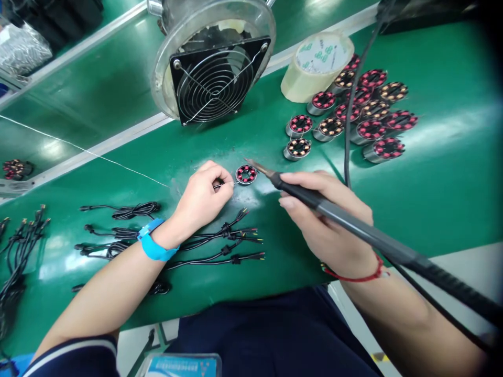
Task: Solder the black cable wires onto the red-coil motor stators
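My right hand (330,220) is wrapped round a soldering iron (346,217), whose tip hovers at the right upper edge of a small motor stator (246,175) with red windings. Whether the tip touches the stator I cannot tell. My left hand (208,191) is closed in a pinch just left of the stator. A thin silvery solder wire (118,162) runs in from the left to behind this hand, and a short end sticks out between the fingers toward the stator. The inside of the pinch is hidden.
A fan with a wire guard (214,86) stands behind the stator. Several more stators (369,131) and a roll of clear tape (318,65) sit at the back right. Black cables (220,256) lie near my left forearm. A dark cord (349,120) hangs at right.
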Action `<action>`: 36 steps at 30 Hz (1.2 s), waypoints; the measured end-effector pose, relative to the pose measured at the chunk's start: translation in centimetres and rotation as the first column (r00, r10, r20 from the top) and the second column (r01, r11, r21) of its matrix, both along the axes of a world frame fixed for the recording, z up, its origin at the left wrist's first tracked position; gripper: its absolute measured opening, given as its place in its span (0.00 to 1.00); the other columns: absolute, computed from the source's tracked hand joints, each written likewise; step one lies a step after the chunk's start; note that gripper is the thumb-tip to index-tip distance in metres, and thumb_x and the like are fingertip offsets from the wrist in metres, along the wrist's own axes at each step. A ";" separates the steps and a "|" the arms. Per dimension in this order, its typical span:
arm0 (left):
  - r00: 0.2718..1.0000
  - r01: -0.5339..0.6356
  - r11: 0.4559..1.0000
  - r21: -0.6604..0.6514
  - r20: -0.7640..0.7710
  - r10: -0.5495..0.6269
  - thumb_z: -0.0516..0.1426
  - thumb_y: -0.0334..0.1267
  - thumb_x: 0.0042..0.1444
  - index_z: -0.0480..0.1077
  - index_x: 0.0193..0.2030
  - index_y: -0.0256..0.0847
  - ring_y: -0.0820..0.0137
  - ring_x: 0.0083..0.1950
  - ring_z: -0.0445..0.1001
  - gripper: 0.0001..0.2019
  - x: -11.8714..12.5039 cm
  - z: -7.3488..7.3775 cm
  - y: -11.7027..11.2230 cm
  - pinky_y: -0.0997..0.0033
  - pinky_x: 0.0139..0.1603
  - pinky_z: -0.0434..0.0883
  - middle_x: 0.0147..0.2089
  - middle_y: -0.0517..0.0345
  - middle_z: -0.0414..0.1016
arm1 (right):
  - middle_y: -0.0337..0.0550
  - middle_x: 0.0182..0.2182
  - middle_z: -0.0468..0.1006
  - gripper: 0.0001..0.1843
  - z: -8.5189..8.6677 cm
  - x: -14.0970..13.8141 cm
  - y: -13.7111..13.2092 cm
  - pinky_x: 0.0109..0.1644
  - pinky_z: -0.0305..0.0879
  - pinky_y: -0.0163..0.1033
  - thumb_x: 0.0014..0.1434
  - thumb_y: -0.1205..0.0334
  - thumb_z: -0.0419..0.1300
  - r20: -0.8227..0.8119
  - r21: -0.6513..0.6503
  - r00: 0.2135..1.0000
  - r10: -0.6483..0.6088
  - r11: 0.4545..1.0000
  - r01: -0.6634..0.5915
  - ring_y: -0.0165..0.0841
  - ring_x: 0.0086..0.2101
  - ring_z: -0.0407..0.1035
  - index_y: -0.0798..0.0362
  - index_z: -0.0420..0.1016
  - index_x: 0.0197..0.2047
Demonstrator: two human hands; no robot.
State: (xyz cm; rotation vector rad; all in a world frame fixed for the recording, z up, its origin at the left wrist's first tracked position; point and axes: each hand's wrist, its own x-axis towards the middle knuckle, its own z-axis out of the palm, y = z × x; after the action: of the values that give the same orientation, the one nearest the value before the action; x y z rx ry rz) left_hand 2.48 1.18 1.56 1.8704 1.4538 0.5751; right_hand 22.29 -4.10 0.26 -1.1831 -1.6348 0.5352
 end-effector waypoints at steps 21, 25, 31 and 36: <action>0.999 -0.028 0.998 0.048 0.036 0.027 0.56 0.23 0.51 0.68 0.26 0.38 0.76 0.31 0.63 0.08 0.2 -0.8 0.2 0.73 0.33 0.61 0.29 0.63 0.67 | 0.39 0.33 0.82 0.10 -2.0 0.1 -0.7 0.31 0.76 0.34 0.56 0.62 0.66 0.000 0.143 0.997 -0.074 0.987 0.073 0.30 0.28 0.78 0.48 0.75 0.42; 0.999 -0.034 0.999 0.041 0.040 0.032 0.56 0.23 0.51 0.69 0.26 0.37 0.77 0.30 0.62 0.07 0.3 -0.8 0.3 0.73 0.32 0.61 0.29 0.63 0.66 | 0.39 0.33 0.83 0.10 -2.1 0.2 -0.8 0.32 0.76 0.36 0.56 0.63 0.66 0.005 0.121 0.997 -0.075 0.990 0.074 0.30 0.27 0.77 0.47 0.75 0.42; 0.999 -0.035 0.999 0.042 0.040 0.033 0.56 0.23 0.51 0.69 0.26 0.37 0.77 0.30 0.63 0.07 0.3 -0.8 0.3 0.73 0.33 0.62 0.30 0.62 0.68 | 0.39 0.32 0.82 0.09 -1.9 0.1 -0.7 0.30 0.76 0.36 0.56 0.62 0.66 0.007 0.117 0.997 -0.072 0.991 0.070 0.30 0.26 0.77 0.46 0.74 0.42; 0.999 -0.035 0.998 0.044 0.037 0.034 0.56 0.24 0.51 0.69 0.27 0.38 0.77 0.31 0.63 0.07 0.2 -0.9 0.4 0.74 0.32 0.61 0.30 0.62 0.68 | 0.39 0.33 0.82 0.11 -2.2 0.3 -0.7 0.31 0.76 0.38 0.56 0.61 0.66 -0.018 0.112 0.994 -0.107 0.988 0.108 0.30 0.24 0.75 0.46 0.75 0.43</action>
State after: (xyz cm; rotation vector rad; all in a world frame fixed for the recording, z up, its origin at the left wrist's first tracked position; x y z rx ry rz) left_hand 2.71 1.53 0.71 1.8622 1.4632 0.6597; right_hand 22.56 -4.82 -1.97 -1.1745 -1.5607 0.3761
